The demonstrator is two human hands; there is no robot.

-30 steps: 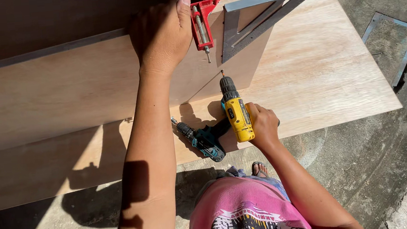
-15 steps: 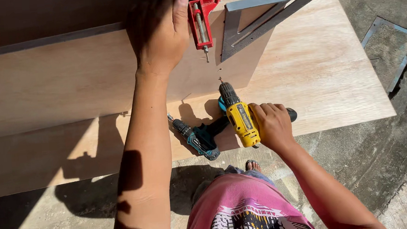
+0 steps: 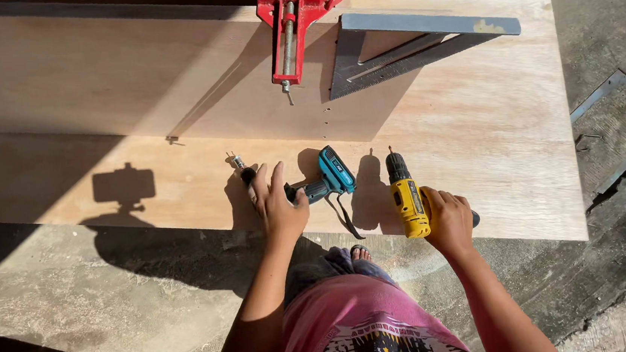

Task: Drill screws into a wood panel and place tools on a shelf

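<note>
Head view: my left hand (image 3: 279, 205) closes on teal driver (image 3: 314, 183), long axis crosswise; my right hand (image 3: 449, 221) grips yellow drill (image 3: 408, 198), bit pointing away.

Red corner clamp (image 3: 293, 30) & grey speed square (image 3: 411, 43) on plywood sheet (image 3: 491, 138), metal floor hatch (image 3: 615, 131) nearby.

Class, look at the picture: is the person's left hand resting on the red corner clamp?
No: the left hand grips the teal drill lying on the plywood sheet, well below the red corner clamp.
</note>
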